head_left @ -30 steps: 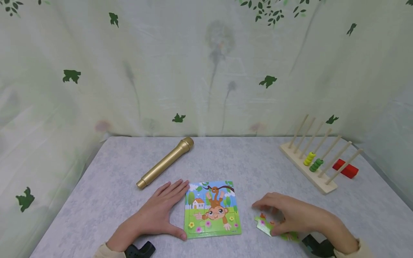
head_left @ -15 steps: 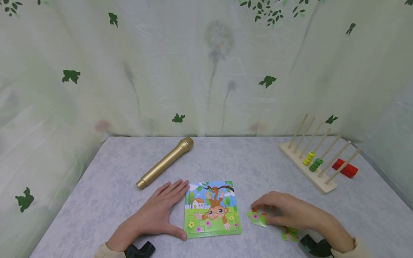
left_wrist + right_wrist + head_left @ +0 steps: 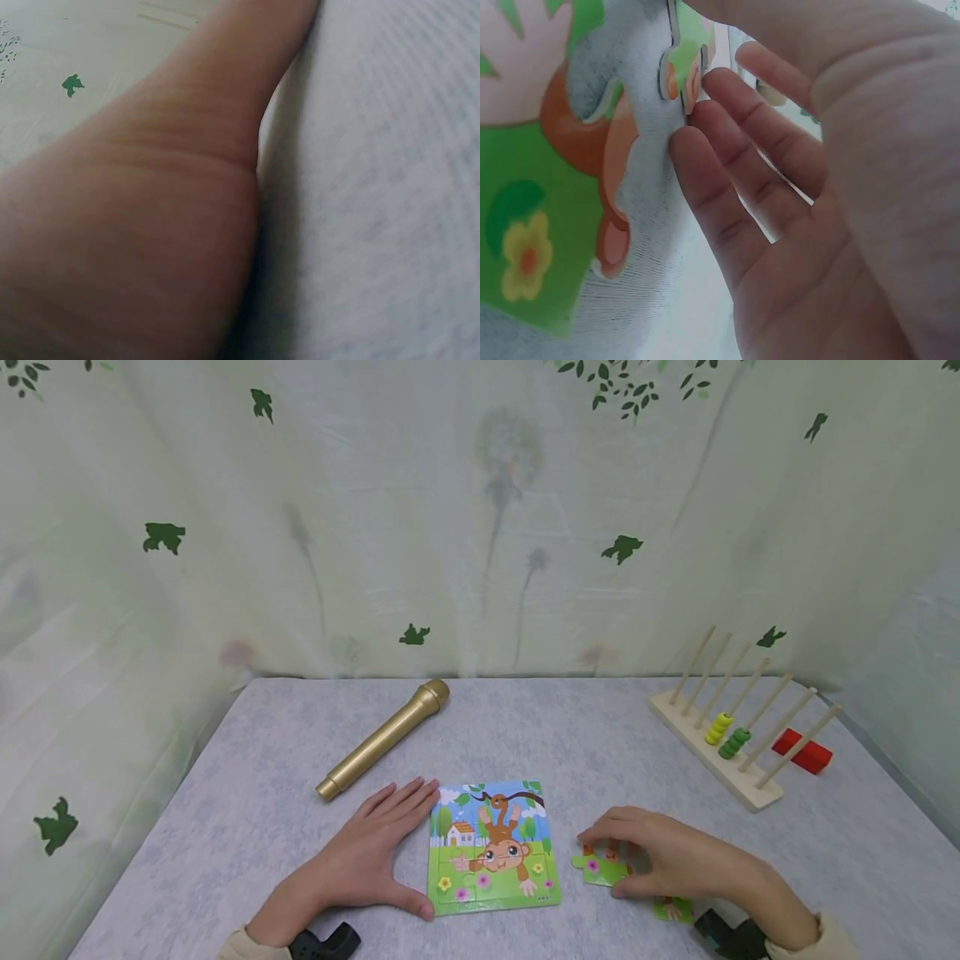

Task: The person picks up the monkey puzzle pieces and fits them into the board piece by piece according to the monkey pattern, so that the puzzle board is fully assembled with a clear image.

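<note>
A puzzle (image 3: pixel 491 893) with a monkey hanging from a branch lies in the middle front of the table. My left hand (image 3: pixel 360 860) lies flat beside it, fingers straight, with fingertips and thumb tip right at its left edge. To the right, my right hand (image 3: pixel 667 852) pinches a green puzzle piece (image 3: pixel 600 868) with a pink flower between thumb and fingers, low over the tabletop. Its far part hides under the fingers. Another loose puzzle piece (image 3: pixel 525 202), showing a hand and a yellow flower, lies under the right wrist, partly covered in the head view.
A gold microphone (image 3: pixel 382 739) lies at the back left. At the right stands a wooden peg rack (image 3: pixel 678 714) with yellow beads (image 3: pixel 718 728) and green beads (image 3: pixel 734 742). Behind its pegs lies a red block (image 3: pixel 802 752). A leaf-print curtain (image 3: pixel 337 568) hangs behind the table.
My right hand has shifted slightly left with the pinched puzzle piece, which has turned and shows more of its surface. My left hand and the monkey puzzle have stayed in place.
</note>
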The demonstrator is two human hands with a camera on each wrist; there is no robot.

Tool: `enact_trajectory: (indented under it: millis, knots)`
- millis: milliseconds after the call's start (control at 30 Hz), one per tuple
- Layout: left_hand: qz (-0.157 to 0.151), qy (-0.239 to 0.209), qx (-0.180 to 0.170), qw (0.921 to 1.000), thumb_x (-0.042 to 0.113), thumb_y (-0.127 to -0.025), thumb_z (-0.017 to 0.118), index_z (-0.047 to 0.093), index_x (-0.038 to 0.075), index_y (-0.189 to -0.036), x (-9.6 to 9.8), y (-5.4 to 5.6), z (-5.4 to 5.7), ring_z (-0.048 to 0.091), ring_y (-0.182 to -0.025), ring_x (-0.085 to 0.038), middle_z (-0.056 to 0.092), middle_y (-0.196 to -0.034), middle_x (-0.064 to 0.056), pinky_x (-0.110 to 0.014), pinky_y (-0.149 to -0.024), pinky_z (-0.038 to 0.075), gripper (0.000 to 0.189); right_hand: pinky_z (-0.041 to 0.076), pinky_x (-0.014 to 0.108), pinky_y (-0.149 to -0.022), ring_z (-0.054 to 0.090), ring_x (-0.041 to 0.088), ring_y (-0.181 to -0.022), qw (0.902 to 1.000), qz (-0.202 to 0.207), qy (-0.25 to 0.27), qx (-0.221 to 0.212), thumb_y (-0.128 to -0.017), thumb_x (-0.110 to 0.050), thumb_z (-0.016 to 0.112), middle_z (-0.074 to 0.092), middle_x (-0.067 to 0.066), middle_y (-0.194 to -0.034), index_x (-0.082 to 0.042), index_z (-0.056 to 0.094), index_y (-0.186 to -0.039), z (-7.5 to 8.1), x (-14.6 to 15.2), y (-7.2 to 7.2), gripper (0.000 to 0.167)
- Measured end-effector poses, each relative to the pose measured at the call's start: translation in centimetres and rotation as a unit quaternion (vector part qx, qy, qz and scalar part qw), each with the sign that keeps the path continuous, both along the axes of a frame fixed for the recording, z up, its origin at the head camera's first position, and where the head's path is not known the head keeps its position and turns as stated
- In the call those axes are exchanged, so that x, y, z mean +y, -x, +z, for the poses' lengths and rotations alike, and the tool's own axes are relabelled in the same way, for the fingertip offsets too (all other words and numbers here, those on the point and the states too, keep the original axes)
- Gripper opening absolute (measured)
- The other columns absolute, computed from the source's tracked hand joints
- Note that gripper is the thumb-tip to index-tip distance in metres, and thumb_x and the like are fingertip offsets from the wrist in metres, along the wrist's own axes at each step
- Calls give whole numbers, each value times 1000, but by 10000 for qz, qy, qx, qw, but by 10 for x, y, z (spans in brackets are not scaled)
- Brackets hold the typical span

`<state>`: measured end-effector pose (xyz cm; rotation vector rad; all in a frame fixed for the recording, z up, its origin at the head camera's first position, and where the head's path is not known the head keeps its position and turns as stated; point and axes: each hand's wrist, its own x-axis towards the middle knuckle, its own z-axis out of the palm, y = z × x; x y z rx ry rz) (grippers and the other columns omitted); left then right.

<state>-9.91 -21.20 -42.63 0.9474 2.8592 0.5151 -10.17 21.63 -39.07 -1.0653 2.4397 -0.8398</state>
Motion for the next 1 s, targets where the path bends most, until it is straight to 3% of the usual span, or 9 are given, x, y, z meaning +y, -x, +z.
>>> enact_trajectory:
  millis: [167,500,733,1000]
  knots:
    - [-13,-1,13,10000,95,-62,65,27,12,-165,0,0,0,17,-160,-23,22,-172,1,-45,-127,8,137,53,20,-79,55,-1,-94,9996,-57,-137,239,-91,-35,80,63,-19,-119,-26,67,-134,-1,0,-1,46]
    - [-4,4,-30,10000,94,-62,65,27,12,-164,0,0,1,17,-160,-24,22,-172,1,-47,-127,9,136,50,20,-76,52,-3,-90,9975,-285,-600,244,-89,-39,81,59,-21,-106,-26,69,-131,4,1,0,45]
    - [15,-17,-67,10000,94,-62,66,27,13,-164,0,0,2,17,-160,-24,22,-172,1,-46,-127,9,136,46,16,-69,50,-2,-83,9978,-162,-468,436,-89,-28,80,56,-19,-100,-27,71,-129,2,-3,-2,41]
    - [3,-46,26,10000,94,-62,66,28,12,-164,0,-1,2,18,-160,-25,23,-172,0,-45,-127,9,137,52,17,-66,54,-5,-78,9989,-113,-241,399,-87,-19,80,57,-17,-98,-24,72,-127,1,-4,-3,41]
